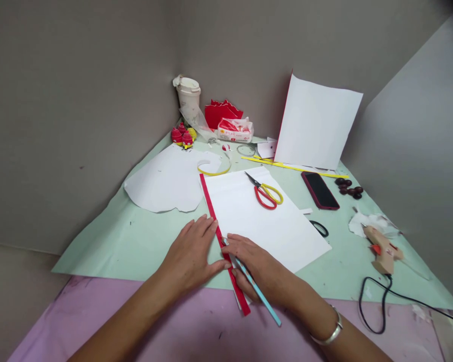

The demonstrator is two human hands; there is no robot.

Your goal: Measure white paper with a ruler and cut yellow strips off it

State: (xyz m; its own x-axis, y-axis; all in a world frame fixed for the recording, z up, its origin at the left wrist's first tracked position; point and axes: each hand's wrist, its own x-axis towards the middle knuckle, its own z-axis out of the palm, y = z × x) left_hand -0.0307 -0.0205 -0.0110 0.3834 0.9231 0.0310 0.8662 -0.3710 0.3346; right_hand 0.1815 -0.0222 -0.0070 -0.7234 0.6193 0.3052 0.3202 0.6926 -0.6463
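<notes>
A white sheet (283,234) with a red strip (207,196) along its left edge lies slanted on the table. My left hand (194,251) rests with its fingers stretched out, fingertips and thumb touching the red strip. In my right hand (254,264) is a slim light blue pencil (266,301), its upper end toward me and its tip near the strip. The heel of that hand lies on the sheet. Scissors (268,195) with one red and one yellow handle lie on the sheet, blades pointing back left.
Left stands a cut white paper (166,183); behind are red-and-yellow figures (183,136), a white cup (189,95) and a tissue pack (235,130). A white board (317,123) leans on the wall. Right are a phone (320,190), dark beads (349,188) and a corded glue gun (382,249).
</notes>
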